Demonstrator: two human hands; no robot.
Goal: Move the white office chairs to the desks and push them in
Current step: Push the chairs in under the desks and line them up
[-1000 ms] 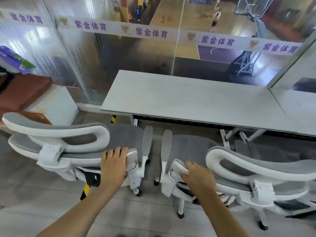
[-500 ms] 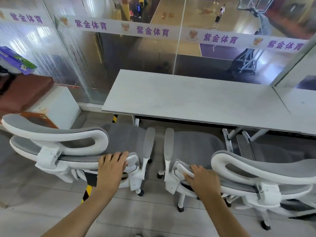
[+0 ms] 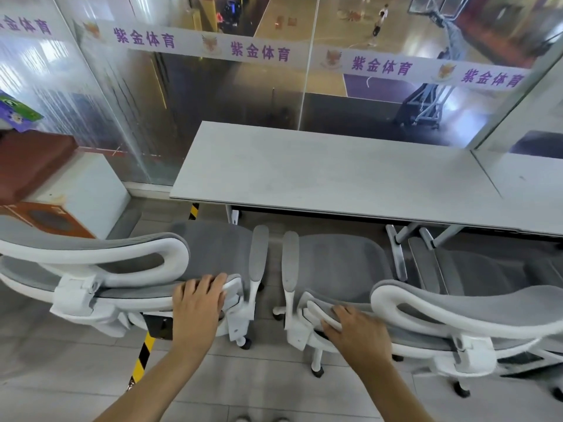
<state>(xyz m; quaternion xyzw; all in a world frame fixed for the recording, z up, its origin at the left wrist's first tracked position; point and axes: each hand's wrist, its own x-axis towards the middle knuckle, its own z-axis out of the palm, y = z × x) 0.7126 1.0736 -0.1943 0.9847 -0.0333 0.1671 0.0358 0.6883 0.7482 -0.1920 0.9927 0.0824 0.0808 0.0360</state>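
Note:
Two white office chairs with grey mesh stand side by side in front of a long grey desk. My left hand grips the top edge of the left chair's backrest, near its right corner. My right hand grips the backrest rim of the right chair at its left corner. Both seats face the desk, and their front edges sit just short of the desk's near edge. The two inner armrests almost touch. Each chair's headrest curves out to the side.
A third grey chair is tucked under the desk at the right. A white box with a brown cushion and a cardboard carton stand at the left. A glass wall rises behind the desk. Yellow-black tape marks the tiled floor.
Both chairs have rolled forward toward the desk with my hands on their backrests. The seats now lie closer to the desk's edge.

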